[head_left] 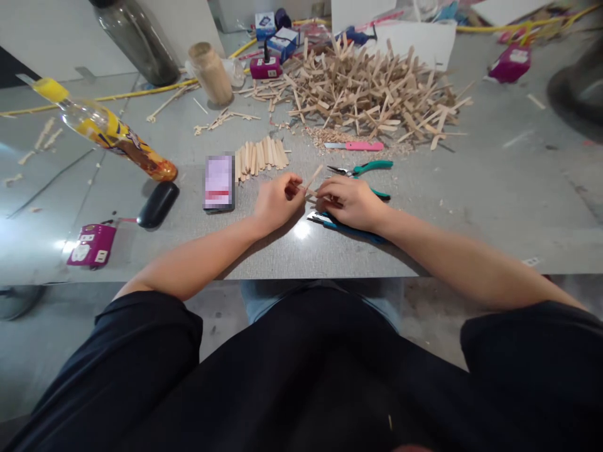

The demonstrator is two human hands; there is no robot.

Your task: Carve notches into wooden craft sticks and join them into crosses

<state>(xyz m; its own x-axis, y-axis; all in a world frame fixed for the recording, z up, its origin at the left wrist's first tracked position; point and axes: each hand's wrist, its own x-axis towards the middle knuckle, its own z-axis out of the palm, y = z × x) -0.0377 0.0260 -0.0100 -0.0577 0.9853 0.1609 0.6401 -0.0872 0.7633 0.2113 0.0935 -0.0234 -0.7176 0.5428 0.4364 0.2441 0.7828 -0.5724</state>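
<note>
My left hand point(279, 202) is closed, its thumb and fingers pinching thin wooden sticks. One wooden stick point(315, 177) slants up and away from the fingertips; another spans the small gap to my right hand point(351, 198), whose curled fingers grip its end. Beneath and in front of my right hand lies a blue-handled cutting tool point(355, 233), partly covered. Just beyond that hand are green-handled pliers point(374, 166), with the lower handle partly hidden. A pink craft knife point(363, 146) rests farther back. A neat row of cut sticks point(264, 155) lies beyond my left hand.
A large heap of wooden sticks point(372, 88) fills the back middle. Left of my left hand are a phone point(219, 182), a black case point(159, 204), a tilted-looking drink bottle point(117, 135) and a purple adapter point(92, 245). A jar point(211, 74) stands behind. The table edge point(282, 278) is near me.
</note>
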